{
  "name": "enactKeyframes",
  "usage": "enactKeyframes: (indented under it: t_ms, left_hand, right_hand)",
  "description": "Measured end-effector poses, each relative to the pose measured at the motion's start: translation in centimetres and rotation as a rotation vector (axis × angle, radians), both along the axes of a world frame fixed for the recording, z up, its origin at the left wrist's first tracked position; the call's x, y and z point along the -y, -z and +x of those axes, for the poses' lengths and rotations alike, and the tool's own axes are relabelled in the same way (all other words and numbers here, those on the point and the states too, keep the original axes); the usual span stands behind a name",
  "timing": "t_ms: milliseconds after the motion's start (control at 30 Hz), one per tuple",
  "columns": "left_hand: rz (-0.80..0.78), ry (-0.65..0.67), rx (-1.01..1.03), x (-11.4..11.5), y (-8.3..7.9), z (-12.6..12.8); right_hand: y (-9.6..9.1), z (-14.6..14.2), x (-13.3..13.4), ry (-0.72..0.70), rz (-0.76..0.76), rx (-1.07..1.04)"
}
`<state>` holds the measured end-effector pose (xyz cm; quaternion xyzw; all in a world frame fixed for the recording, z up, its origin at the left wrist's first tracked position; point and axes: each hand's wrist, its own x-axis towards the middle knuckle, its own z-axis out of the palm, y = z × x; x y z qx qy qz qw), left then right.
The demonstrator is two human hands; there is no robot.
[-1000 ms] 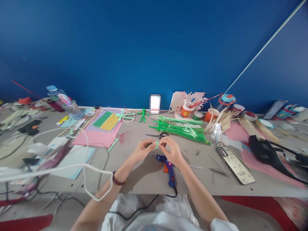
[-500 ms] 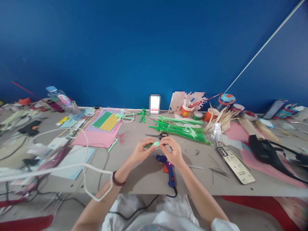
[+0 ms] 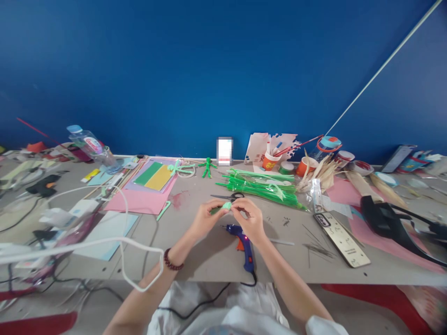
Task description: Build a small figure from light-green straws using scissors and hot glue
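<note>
At the near table edge: white-clothed lap, both forearms reaching forward, and a dark bead bracelet on the left wrist. A blue glue gun with an orange trigger lies on the table just under the right wrist, its black cord dropping over the edge.

Left hand and right hand meet above the glue gun. The fingers of both are pinched together on a small pale green piece, held between them just clear of the table. Its shape is too small to tell.

Just beyond the hands lie scissors, then a bundle of green straws running right. On the right is a pale phone, back up, with markings too small to read. On the left are pink paper and a looping white cable.

Far row:
- An orange paper cup holds pens and sticks; its print is not legible.
- A second orange cup stands near it; I cannot tell its contents.
- A small green figure stands beside a blurred white card.
- At far left a clear bottle with a blue cap is tilted; its label has red lettering I cannot read.

Behind everything is a blue wall.
</note>
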<state>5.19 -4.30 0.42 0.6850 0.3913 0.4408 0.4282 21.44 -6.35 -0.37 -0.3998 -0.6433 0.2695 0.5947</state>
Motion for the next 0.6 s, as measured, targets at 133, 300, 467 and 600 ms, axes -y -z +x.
enactKeyframes:
  t_ms: [133,300,467,600]
  left_hand:
    - [-0.153,0.003,0.128,-0.43,0.66,-0.15]
    - [-0.246,0.069,0.205,-0.58,0.92,-0.18]
    - [-0.271,0.036,0.182,-0.44,0.35,-0.11]
    - [-0.269,0.021,0.165,-0.36,0.29,-0.13]
  right_hand:
    - [-0.15,0.05,-0.07,0.017,0.012,0.018]
    - [-0.06,0.19,-0.26,0.026,-0.01,0.025]
    - [0.12,0.23,-0.39,-0.012,-0.042,0.031]
    - [0.05,0.24,-0.34,-0.036,-0.057,0.034]
